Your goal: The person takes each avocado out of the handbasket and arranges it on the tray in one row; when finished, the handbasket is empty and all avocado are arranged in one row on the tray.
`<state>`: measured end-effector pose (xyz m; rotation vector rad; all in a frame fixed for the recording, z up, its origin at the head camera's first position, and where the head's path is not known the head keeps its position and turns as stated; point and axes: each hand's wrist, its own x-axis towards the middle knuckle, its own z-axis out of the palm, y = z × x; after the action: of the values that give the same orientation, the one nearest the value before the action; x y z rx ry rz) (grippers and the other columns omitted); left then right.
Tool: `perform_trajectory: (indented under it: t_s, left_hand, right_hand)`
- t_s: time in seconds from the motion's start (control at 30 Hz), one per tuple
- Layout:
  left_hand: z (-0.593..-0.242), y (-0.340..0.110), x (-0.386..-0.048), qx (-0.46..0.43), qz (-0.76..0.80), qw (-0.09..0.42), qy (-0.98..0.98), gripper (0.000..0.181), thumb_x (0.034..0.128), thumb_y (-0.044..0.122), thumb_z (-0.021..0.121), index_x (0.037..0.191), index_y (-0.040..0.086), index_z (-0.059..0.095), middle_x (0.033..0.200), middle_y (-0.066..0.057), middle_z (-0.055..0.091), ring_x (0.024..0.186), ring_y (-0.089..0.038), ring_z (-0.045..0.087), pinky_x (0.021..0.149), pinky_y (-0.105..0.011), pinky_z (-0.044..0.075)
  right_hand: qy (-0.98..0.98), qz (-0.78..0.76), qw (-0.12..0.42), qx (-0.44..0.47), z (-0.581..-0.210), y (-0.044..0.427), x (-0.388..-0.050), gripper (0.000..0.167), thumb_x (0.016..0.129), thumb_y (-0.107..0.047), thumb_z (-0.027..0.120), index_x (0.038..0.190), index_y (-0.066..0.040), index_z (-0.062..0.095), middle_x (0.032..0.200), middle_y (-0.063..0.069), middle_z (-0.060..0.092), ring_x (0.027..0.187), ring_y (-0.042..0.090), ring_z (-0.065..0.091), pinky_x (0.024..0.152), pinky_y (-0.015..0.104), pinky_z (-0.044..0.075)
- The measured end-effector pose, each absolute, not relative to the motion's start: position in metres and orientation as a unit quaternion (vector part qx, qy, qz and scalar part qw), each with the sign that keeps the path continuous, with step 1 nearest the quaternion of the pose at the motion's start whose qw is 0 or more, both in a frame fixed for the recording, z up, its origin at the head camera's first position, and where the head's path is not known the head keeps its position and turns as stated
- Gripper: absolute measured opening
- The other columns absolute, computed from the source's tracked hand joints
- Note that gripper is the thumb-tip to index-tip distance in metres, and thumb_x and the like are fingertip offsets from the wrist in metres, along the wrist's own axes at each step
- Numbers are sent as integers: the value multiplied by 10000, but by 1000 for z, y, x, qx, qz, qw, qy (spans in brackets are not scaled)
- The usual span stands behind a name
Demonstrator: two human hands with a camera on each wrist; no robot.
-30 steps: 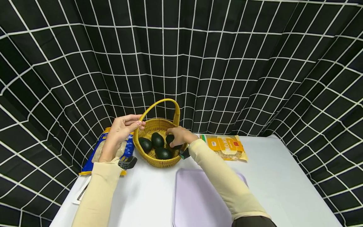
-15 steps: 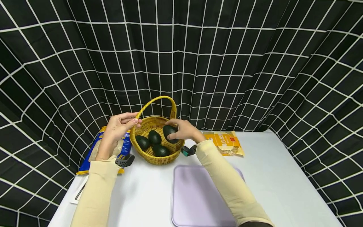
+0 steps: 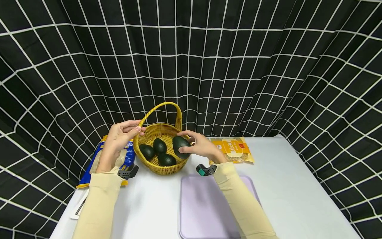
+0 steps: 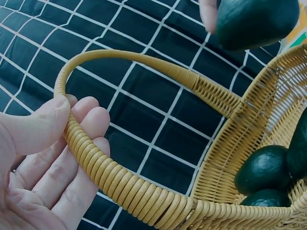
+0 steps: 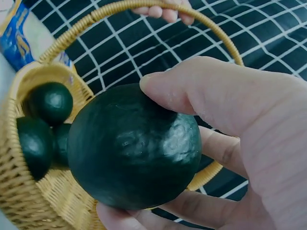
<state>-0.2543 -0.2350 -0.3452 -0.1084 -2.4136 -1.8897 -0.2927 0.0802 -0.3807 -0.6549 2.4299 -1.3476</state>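
Observation:
A yellow woven basket (image 3: 164,170) with an arched handle (image 3: 162,104) stands at the back left of the table. My left hand (image 3: 119,137) pinches the left side of that handle between thumb and fingers, as the left wrist view also shows. In my right hand (image 3: 201,146) is a dark green avocado (image 3: 180,147), raised over the basket's right rim; thumb and fingers curl round it in the right wrist view. Three more avocados lie in the basket: one at the left (image 3: 147,152), one behind (image 3: 159,146) and one in front (image 3: 166,160).
A pale purple tray (image 3: 209,205) lies in front of the basket, to the right, partly under the right sleeve. An orange food packet (image 3: 234,149) lies behind it. At the left, a blue bag (image 3: 129,156) lies beneath my left forearm, near a white item (image 3: 78,207).
My right hand has lifted the avocado from among the others and brought it up and toward the basket's right rim. The left hand keeps its hold on the handle. The head view has shifted slightly.

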Motion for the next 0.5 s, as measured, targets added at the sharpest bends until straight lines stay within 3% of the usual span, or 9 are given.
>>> perform_trajectory:
  t_s: [0.13,0.4,0.5]
  left_hand:
    - [-346,-236,-255,-39,-613,42,-788,443,1008,241,642,1394,30,589,969,145,762,910,-51,744,878,-119,532]
    - [-348,-234,-257,-42,-600,42,-798,440,1014,246,635,1402,44,586,1129,-61,770,917,-54,740,861,-137,544]
    - [-347,-235,-255,-37,-596,47,-801,433,1015,245,636,1400,54,589,1146,-81,764,936,-79,744,860,-137,545]
  right_hand:
    - [823,-502,146,-220,-390,85,-279,559,844,-279,794,1365,-318,596,1230,68,639,1108,284,605,824,376,564]
    - [811,-539,141,-177,-408,93,-249,581,827,-251,820,1366,-291,605,1151,134,676,1055,281,632,808,365,527]
    - [802,-558,138,-162,-414,92,-240,594,826,-228,822,1377,-261,601,1141,166,672,1012,280,654,801,377,553]
